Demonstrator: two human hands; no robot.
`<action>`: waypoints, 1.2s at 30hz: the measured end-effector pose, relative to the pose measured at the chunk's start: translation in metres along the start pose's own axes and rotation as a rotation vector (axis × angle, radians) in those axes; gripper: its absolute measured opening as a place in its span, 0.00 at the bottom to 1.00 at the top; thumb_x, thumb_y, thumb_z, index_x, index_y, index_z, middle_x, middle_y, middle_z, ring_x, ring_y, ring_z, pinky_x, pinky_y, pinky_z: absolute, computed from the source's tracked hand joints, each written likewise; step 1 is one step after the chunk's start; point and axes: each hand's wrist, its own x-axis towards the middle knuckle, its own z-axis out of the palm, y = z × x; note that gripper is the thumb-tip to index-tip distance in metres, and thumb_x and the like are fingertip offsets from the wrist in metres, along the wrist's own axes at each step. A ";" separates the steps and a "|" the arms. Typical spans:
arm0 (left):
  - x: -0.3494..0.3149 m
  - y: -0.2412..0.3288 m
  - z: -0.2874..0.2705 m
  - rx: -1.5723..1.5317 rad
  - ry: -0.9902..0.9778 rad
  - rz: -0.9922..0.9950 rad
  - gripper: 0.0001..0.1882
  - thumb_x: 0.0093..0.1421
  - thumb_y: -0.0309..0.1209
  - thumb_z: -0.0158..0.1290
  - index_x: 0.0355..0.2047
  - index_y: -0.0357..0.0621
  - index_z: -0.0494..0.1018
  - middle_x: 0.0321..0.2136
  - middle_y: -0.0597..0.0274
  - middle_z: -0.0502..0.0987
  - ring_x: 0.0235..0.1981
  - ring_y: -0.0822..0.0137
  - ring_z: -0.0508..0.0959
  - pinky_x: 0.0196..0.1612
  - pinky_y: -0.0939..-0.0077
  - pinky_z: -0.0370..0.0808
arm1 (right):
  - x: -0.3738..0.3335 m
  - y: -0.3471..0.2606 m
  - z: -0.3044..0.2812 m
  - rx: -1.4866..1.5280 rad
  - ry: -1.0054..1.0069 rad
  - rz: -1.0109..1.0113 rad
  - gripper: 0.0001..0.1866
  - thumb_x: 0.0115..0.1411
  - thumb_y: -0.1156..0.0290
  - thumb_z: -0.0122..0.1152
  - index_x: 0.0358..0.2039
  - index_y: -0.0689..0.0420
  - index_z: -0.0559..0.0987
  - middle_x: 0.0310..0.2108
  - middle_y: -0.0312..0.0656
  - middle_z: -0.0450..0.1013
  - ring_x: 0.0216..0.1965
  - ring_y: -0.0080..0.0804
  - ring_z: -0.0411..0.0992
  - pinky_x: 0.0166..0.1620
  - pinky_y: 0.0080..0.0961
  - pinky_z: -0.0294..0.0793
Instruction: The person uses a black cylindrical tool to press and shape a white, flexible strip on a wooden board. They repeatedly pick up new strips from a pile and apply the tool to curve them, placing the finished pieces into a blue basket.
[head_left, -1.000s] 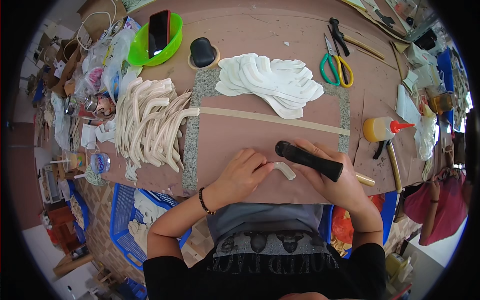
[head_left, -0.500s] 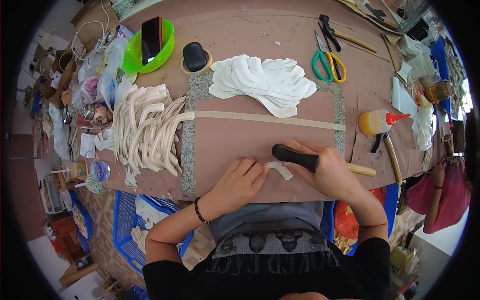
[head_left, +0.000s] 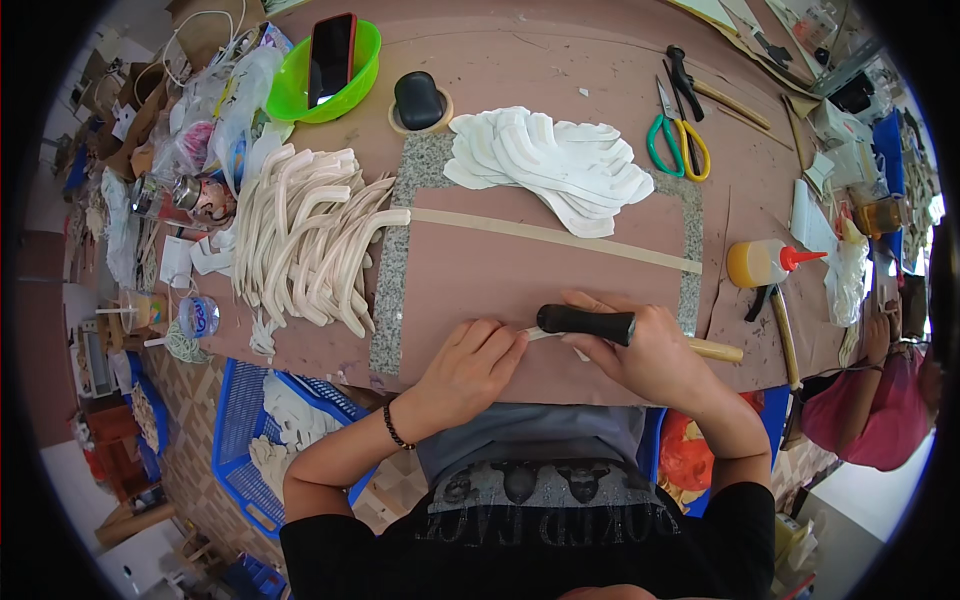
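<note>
In my right hand [head_left: 645, 345] is a hammer [head_left: 590, 321], gripped near its black head, with the pale wooden handle [head_left: 715, 350] sticking out to the right. The fingers of my left hand [head_left: 472, 362] pinch the left end of a short white curved strip [head_left: 543, 333] close to the table. The hammer head and my right fingers cover most of that strip. Beyond my hands a long flat beige strip [head_left: 560, 240] lies across the brown sheet [head_left: 470, 290]. Farther back is a pile of white cut-out pieces [head_left: 555, 165].
Left of the sheet lies a heap of cream curved strips [head_left: 305, 240]. A green bowl [head_left: 365, 85] holds a phone [head_left: 331, 60]. Scissors [head_left: 680, 140], another hammer [head_left: 682, 80] and a glue bottle [head_left: 760, 263] lie right. A blue basket [head_left: 235, 420] is below; a person in pink [head_left: 880, 420] is right.
The hammer head has come down over the white curved strip and hides more of it. The whole view has shifted slightly. Both hands keep their holds.
</note>
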 end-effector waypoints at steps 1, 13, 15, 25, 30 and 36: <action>-0.002 0.001 0.000 0.028 -0.005 0.006 0.24 0.54 0.27 0.54 0.51 0.28 0.77 0.48 0.52 0.76 0.48 0.55 0.75 0.49 0.61 0.73 | 0.001 -0.001 -0.001 -0.020 0.004 -0.032 0.31 0.51 0.76 0.69 0.58 0.55 0.79 0.37 0.45 0.78 0.32 0.49 0.79 0.34 0.41 0.80; -0.019 0.005 -0.006 0.038 0.038 -0.077 0.25 0.52 0.26 0.54 0.51 0.27 0.77 0.47 0.52 0.77 0.46 0.55 0.76 0.47 0.63 0.73 | 0.018 -0.018 -0.005 0.021 -0.095 -0.122 0.31 0.53 0.74 0.70 0.60 0.56 0.78 0.38 0.46 0.79 0.36 0.49 0.79 0.37 0.40 0.80; -0.025 0.005 -0.002 -0.017 0.096 -0.118 0.25 0.52 0.26 0.54 0.51 0.27 0.77 0.47 0.52 0.77 0.46 0.56 0.76 0.46 0.64 0.73 | 0.019 -0.017 0.003 0.000 -0.095 -0.121 0.29 0.55 0.73 0.71 0.59 0.56 0.79 0.38 0.47 0.80 0.36 0.49 0.79 0.37 0.40 0.79; -0.039 0.014 -0.004 0.063 0.137 -0.186 0.23 0.53 0.26 0.56 0.49 0.29 0.78 0.47 0.52 0.77 0.47 0.56 0.76 0.46 0.64 0.72 | 0.034 -0.027 0.003 0.027 -0.138 -0.109 0.27 0.56 0.70 0.73 0.57 0.59 0.80 0.37 0.46 0.80 0.33 0.49 0.79 0.34 0.38 0.79; -0.040 0.020 -0.003 0.000 0.209 -0.287 0.21 0.52 0.23 0.58 0.48 0.30 0.79 0.43 0.55 0.76 0.44 0.57 0.76 0.45 0.64 0.72 | 0.044 -0.038 0.006 0.056 -0.239 -0.078 0.22 0.57 0.73 0.74 0.53 0.59 0.82 0.41 0.51 0.82 0.38 0.56 0.80 0.40 0.38 0.79; -0.043 0.018 -0.001 0.034 0.253 -0.275 0.17 0.53 0.22 0.60 0.45 0.34 0.80 0.39 0.59 0.76 0.42 0.58 0.76 0.44 0.65 0.68 | 0.049 -0.045 0.003 0.177 -0.149 -0.109 0.22 0.58 0.73 0.73 0.54 0.59 0.82 0.41 0.51 0.81 0.39 0.56 0.80 0.40 0.39 0.79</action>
